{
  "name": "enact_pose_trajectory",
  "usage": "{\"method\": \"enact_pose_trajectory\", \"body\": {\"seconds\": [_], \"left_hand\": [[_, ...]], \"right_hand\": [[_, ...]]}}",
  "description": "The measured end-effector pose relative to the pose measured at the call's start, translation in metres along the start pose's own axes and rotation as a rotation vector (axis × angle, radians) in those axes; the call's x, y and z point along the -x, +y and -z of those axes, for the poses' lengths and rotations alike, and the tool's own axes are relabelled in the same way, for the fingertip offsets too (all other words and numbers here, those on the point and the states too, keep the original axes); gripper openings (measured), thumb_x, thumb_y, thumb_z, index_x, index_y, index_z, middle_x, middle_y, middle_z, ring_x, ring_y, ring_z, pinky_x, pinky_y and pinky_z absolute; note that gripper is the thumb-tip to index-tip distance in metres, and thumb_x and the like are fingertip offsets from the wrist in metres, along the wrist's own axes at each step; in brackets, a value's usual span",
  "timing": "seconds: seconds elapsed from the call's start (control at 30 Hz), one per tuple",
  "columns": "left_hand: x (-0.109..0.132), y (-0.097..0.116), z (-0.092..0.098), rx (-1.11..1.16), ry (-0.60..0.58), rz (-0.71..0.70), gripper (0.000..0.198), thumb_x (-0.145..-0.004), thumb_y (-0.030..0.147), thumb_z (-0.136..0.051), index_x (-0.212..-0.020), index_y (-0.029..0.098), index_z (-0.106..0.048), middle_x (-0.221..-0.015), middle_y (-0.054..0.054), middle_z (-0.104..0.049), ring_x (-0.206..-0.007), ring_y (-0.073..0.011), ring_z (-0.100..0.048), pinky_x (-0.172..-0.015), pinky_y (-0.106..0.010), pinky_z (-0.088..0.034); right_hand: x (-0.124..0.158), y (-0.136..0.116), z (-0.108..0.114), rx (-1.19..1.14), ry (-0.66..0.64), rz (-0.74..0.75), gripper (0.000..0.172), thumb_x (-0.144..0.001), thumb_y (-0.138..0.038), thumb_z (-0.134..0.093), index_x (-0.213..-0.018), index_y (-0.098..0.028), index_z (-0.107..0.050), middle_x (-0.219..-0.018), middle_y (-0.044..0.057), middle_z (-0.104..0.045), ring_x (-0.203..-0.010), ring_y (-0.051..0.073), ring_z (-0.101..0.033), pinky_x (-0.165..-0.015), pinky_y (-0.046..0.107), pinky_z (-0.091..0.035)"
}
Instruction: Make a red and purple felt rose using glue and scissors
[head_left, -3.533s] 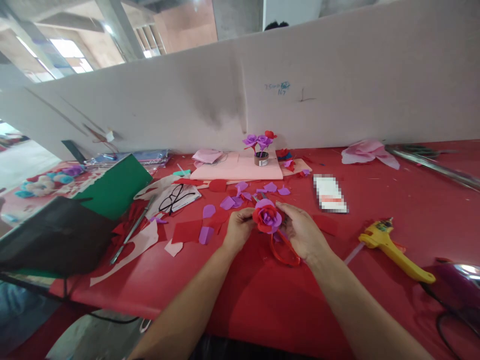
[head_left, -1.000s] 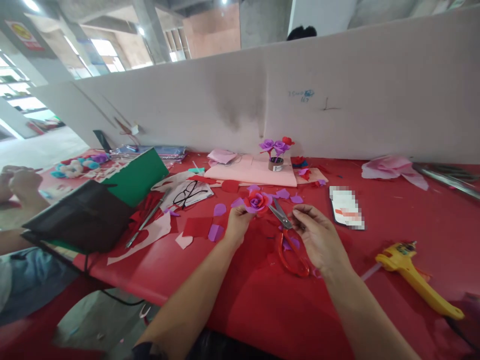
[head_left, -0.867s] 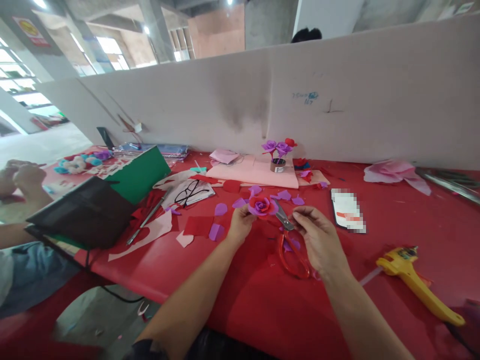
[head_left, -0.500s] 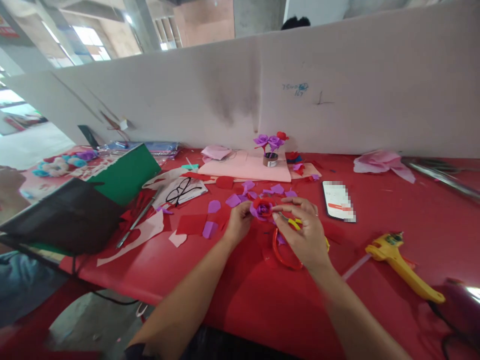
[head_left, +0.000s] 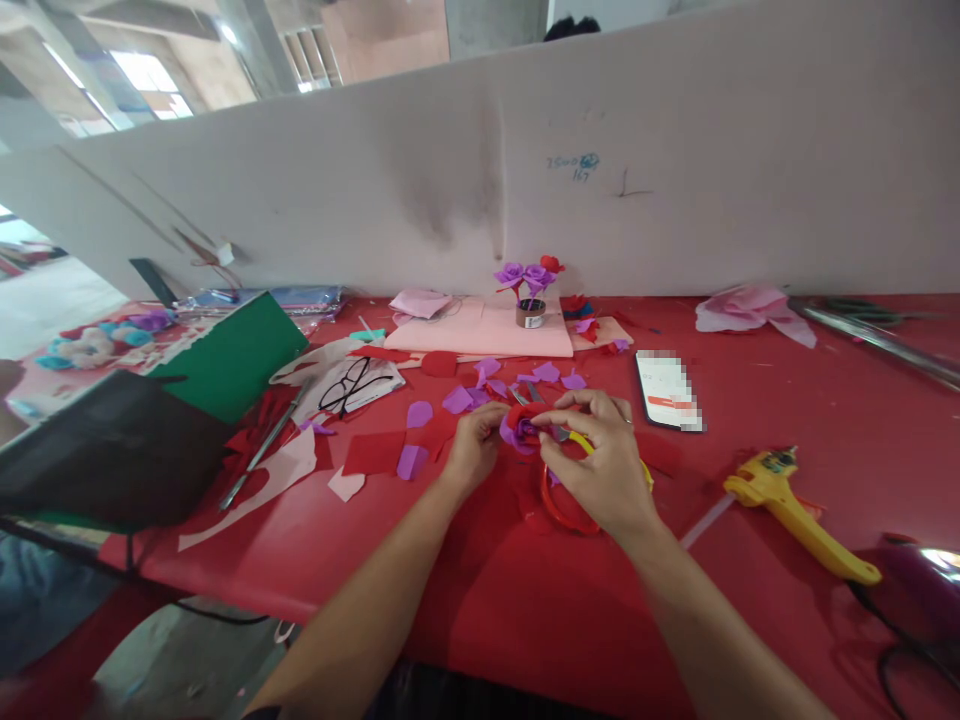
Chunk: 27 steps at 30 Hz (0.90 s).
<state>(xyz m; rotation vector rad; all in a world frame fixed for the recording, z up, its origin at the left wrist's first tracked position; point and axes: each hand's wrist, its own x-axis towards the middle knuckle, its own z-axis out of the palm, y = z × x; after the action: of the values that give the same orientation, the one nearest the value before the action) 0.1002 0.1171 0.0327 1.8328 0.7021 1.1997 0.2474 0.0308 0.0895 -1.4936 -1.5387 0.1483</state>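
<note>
A red and purple paper flower (head_left: 517, 430) is held between my two hands above the red table. My left hand (head_left: 476, 445) is closed on its left side, thumb and fingers pinched at the petals. From the right, the bent fingers of my right hand (head_left: 600, 455) close on the flower's other edge; the exact contact is partly hidden. Under and beside my right hand lie scissors with red and yellow handles (head_left: 559, 510), partly covered by it. Loose purple petals (head_left: 457, 400) are scattered just beyond the flower.
A yellow glue gun (head_left: 787, 505) and a phone (head_left: 667, 390) lie to the right. Behind stands a small pot of paper flowers (head_left: 531, 312) on pink sheets (head_left: 465, 338). Glasses (head_left: 356, 385), a metal rod (head_left: 262, 450) and a green board (head_left: 240, 360) are at left. A white partition (head_left: 337, 190) borders the back.
The view has shifted slightly, so the table's things appear a little further left. Both hands stay at the flower, which looks turned somewhat, and my right fingers are bent closer over it.
</note>
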Motion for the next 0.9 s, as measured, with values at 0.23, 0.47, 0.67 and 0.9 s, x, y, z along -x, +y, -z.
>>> {"method": "enact_pose_trajectory", "body": {"seconds": [0.23, 0.47, 0.67, 0.9], "left_hand": [[0.0014, 0.0014, -0.0015, 0.032, -0.023, 0.033, 0.02, -0.075, 0.008, -0.057, -0.077, 0.017, -0.075, -0.081, -0.007, -0.074, -0.08, -0.02, -0.066, -0.077, -0.032, -0.051], [0.0023, 0.002, -0.0016, 0.078, -0.065, 0.046, 0.012, -0.08, 0.021, -0.065, -0.074, 0.017, -0.074, -0.08, -0.007, -0.073, -0.076, -0.0181, -0.064, -0.073, -0.029, -0.05], [0.0029, -0.0018, -0.0027, 0.098, -0.082, 0.073, 0.013, -0.081, 0.025, -0.064, -0.077, 0.016, -0.074, -0.082, -0.008, -0.072, -0.078, -0.0178, -0.064, -0.074, -0.029, -0.049], [0.0021, 0.0035, -0.0009, 0.087, -0.112, 0.066, 0.009, -0.079, 0.019, -0.065, -0.075, 0.016, -0.073, -0.079, -0.006, -0.072, -0.075, -0.0166, -0.063, -0.073, -0.027, -0.049]], "right_hand": [[-0.0008, -0.0013, 0.0008, 0.036, 0.02, 0.008, 0.012, -0.073, -0.021, -0.068, -0.079, -0.027, -0.076, -0.094, 0.006, -0.063, -0.095, 0.028, -0.051, -0.085, 0.047, -0.039], [-0.0011, -0.0004, 0.0008, 0.056, 0.039, -0.012, 0.008, -0.076, -0.024, -0.068, -0.076, -0.026, -0.075, -0.092, 0.006, -0.063, -0.093, 0.028, -0.051, -0.083, 0.046, -0.039], [0.0, -0.0012, -0.0005, 0.078, 0.085, -0.015, 0.009, -0.078, -0.027, -0.067, -0.074, -0.027, -0.075, -0.091, 0.006, -0.062, -0.096, 0.028, -0.05, -0.086, 0.046, -0.039], [0.0005, -0.0003, 0.0, 0.077, 0.067, 0.029, 0.007, -0.079, -0.026, -0.068, -0.08, -0.026, -0.075, -0.097, 0.007, -0.063, -0.099, 0.029, -0.05, -0.084, 0.045, -0.039]]}}
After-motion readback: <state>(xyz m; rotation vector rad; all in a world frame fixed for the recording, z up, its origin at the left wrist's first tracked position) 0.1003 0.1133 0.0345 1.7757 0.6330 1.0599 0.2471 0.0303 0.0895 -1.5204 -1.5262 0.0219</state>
